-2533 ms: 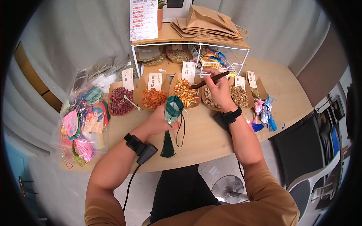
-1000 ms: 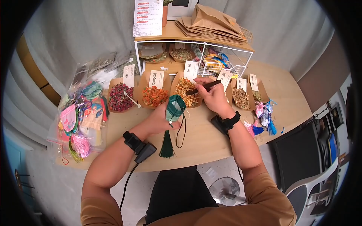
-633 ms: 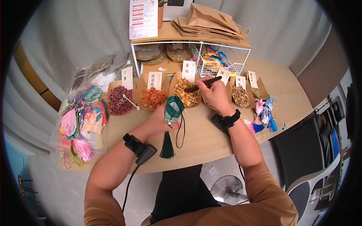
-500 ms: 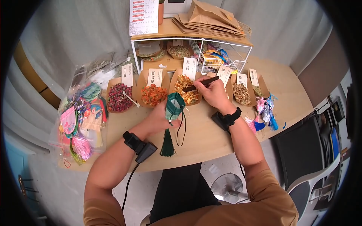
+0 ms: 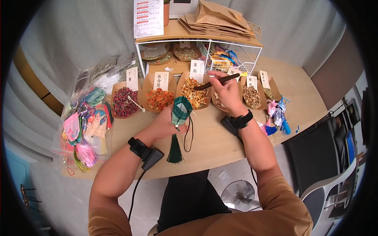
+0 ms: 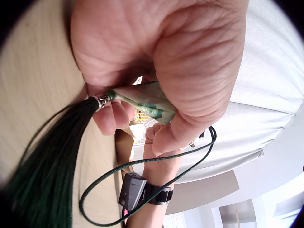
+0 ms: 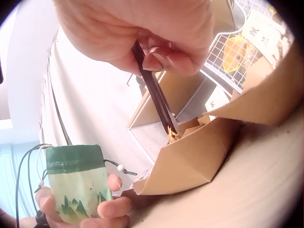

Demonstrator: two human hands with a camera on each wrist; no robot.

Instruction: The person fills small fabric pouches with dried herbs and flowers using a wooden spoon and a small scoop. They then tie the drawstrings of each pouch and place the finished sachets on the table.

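Observation:
My left hand (image 5: 162,122) grips a small green drawstring pouch (image 5: 181,111), its mouth upward and showing a pale lining. Below it hang a dark green tassel (image 6: 57,166) and a looped cord (image 6: 142,164). Pinched in my right hand (image 5: 227,97) is a slim dark brown stick-like tool (image 7: 156,97). Its lower end reaches the yellow dried petals (image 5: 193,93) in a brown paper tray (image 7: 190,161), with a few petals right at the tip. From the right wrist, the pouch's pale front shows a green leaf print, with left fingers around its lower part.
Paper trays of red buds (image 5: 125,103), orange petals (image 5: 159,100) and pale chips (image 5: 252,97) flank the yellow one, with label cards. A bag of colourful pouches (image 5: 88,122) lies left, tasselled pouches (image 5: 277,116) right. A shelf (image 5: 169,30) stands behind.
The tool's tip dipped into the yellow petals; since half a second ago my right hand has turned, swinging its rear end up and to the right. The left hand keeps holding the pouch.

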